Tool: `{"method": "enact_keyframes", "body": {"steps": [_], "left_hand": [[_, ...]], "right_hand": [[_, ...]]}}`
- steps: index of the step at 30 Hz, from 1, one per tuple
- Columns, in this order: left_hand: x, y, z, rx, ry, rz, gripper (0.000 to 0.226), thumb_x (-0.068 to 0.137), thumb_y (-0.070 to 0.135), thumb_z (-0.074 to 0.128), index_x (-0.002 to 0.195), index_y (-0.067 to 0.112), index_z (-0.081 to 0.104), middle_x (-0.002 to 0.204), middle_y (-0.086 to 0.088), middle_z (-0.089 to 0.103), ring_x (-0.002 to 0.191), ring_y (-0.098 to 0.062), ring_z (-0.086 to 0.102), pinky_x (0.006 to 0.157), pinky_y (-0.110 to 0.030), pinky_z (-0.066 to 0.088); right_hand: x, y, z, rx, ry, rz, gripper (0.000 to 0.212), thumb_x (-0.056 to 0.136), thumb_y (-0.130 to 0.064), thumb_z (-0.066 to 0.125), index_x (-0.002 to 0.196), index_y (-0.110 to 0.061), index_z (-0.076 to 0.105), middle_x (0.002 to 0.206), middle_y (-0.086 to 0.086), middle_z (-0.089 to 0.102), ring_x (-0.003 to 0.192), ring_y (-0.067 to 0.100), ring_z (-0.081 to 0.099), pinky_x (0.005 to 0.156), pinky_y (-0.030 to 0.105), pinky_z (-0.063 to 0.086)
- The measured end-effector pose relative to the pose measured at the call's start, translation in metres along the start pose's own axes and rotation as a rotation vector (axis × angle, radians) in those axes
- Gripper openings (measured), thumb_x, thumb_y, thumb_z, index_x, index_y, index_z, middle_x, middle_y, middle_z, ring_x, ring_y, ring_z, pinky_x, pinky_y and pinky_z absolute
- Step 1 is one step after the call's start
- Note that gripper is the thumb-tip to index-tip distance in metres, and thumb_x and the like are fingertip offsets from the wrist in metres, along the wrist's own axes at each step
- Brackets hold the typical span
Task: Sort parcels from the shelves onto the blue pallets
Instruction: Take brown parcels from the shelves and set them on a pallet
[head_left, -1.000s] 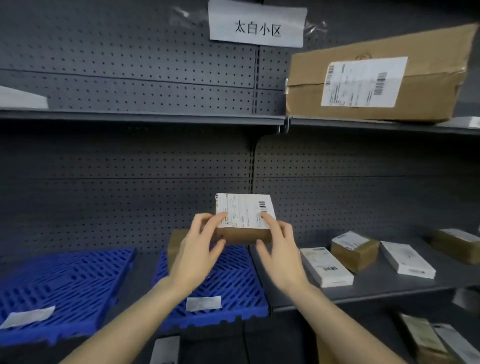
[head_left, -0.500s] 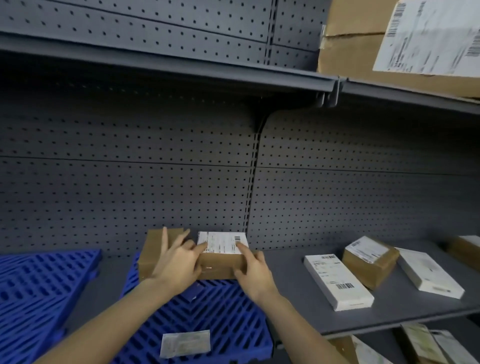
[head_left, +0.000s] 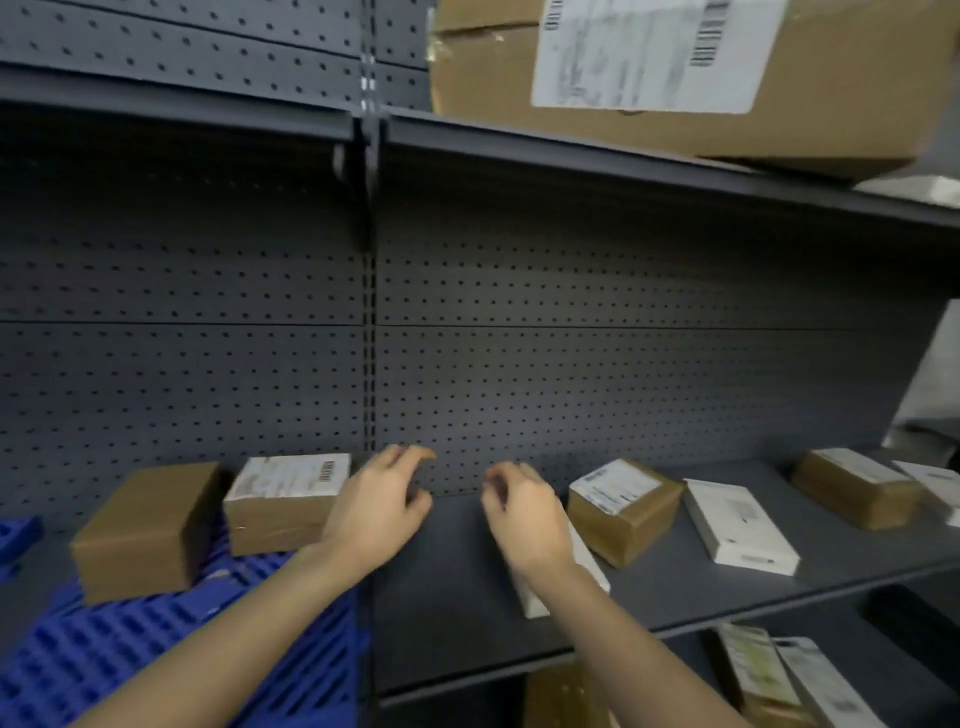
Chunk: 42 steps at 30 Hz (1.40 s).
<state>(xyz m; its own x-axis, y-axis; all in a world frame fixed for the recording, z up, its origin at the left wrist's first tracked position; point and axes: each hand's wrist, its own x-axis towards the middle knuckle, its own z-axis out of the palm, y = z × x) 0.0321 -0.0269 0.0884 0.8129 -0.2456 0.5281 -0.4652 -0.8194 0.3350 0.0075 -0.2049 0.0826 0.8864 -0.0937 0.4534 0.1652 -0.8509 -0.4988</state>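
Two brown parcels on the blue pallet (head_left: 130, 660) at eight o'clock: plain parcel (head_left: 148, 530), then labelled parcel (head_left: 288, 501) at its three o'clock. Just beyond, left hand (head_left: 379, 512), fingers loosely curled, holding nothing. At its three o'clock, right hand (head_left: 519, 512), likewise empty, over grey shelf (head_left: 447, 597) and white parcel (head_left: 589, 571).
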Motion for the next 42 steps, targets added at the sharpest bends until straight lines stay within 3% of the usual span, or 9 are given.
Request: {"method": "enact_keyframes", "body": {"steps": [3,8,13,16,20,24,29,37,42], "left_hand": [[0.009,0.069,0.050,-0.150,-0.098,-0.021,0.055,0.087,0.029,0.061,0.137,0.030,0.039,0.131,0.000,0.046,0.124,-0.020,0.045,0.100,-0.035,0.042],[0.038,0.144,0.122,-0.272,-0.274,-0.110,0.081,0.083,0.034,0.069,0.147,0.038,0.020,0.148,-0.005,0.027,0.138,-0.025,0.029,0.112,-0.037,0.031],[0.068,0.159,0.172,-0.315,-0.420,-0.264,0.095,0.076,0.031,0.074,0.148,0.042,0.013,0.146,-0.013,0.035,0.136,-0.032,0.031,0.112,-0.044,0.031],[0.076,0.159,0.184,-0.212,-0.472,-0.261,0.086,0.076,0.030,0.074,0.146,0.038,0.024,0.137,-0.012,0.042,0.131,-0.031,0.037,0.109,-0.039,0.034],[0.071,0.157,0.181,-0.314,-0.327,-0.251,0.063,0.080,0.021,0.073,0.135,0.032,0.045,0.120,-0.002,0.041,0.118,-0.023,0.047,0.100,-0.023,0.038],[0.060,0.146,0.146,-0.335,-0.022,-0.149,0.054,0.083,0.022,0.070,0.130,0.036,0.048,0.115,0.004,0.040,0.107,-0.016,0.052,0.096,-0.031,0.047],[0.035,0.106,0.065,-0.174,0.264,-0.101,0.049,0.087,0.030,0.066,0.132,0.032,0.048,0.117,0.006,0.035,0.097,-0.011,0.048,0.086,-0.022,0.043],[-0.039,-0.017,-0.060,0.020,0.362,-0.267,0.046,0.088,0.039,0.062,0.131,0.035,0.045,0.110,0.004,0.034,0.086,-0.015,0.050,0.083,-0.032,0.050],[-0.065,-0.076,-0.094,0.081,0.373,-0.330,0.047,0.088,0.042,0.060,0.132,0.035,0.044,0.110,0.005,0.032,0.100,-0.014,0.048,0.085,-0.028,0.048]], "right_hand": [[-0.006,0.062,-0.047,-0.037,0.040,0.061,0.026,0.096,-0.031,0.047,0.119,-0.021,0.054,0.118,0.003,0.058,0.100,0.023,0.060,0.079,0.033,0.048],[-0.010,0.151,-0.081,-0.028,-0.071,0.227,0.059,0.094,-0.035,0.049,0.146,-0.035,0.021,0.142,0.012,0.032,0.116,0.034,0.052,0.089,0.039,0.048],[-0.007,0.197,-0.074,0.071,-0.237,0.298,0.068,0.095,-0.042,0.047,0.150,-0.038,0.006,0.150,0.016,0.025,0.122,0.034,0.050,0.098,0.035,0.042],[-0.006,0.208,-0.065,0.132,-0.320,0.257,0.067,0.095,-0.039,0.049,0.150,-0.035,0.011,0.152,0.012,0.026,0.127,0.032,0.047,0.105,0.037,0.038],[0.000,0.205,-0.063,0.224,-0.262,0.205,0.061,0.094,-0.030,0.053,0.147,-0.031,0.022,0.149,0.009,0.031,0.127,0.027,0.047,0.104,0.035,0.040],[0.013,0.176,-0.070,0.306,-0.089,0.058,0.057,0.094,-0.021,0.055,0.143,-0.035,0.031,0.147,0.004,0.035,0.126,0.021,0.047,0.102,0.032,0.043],[0.026,0.090,-0.053,0.419,-0.058,-0.145,0.052,0.096,-0.023,0.049,0.142,-0.039,0.031,0.145,-0.002,0.034,0.123,0.015,0.047,0.100,0.030,0.042],[0.018,-0.073,0.022,0.493,-0.237,-0.337,0.048,0.097,-0.028,0.046,0.142,-0.040,0.031,0.146,-0.001,0.037,0.123,0.016,0.047,0.100,0.029,0.042],[0.011,-0.136,0.066,0.490,-0.283,-0.363,0.046,0.099,-0.027,0.043,0.141,-0.041,0.031,0.144,-0.004,0.040,0.124,0.013,0.047,0.099,0.030,0.044]]}}
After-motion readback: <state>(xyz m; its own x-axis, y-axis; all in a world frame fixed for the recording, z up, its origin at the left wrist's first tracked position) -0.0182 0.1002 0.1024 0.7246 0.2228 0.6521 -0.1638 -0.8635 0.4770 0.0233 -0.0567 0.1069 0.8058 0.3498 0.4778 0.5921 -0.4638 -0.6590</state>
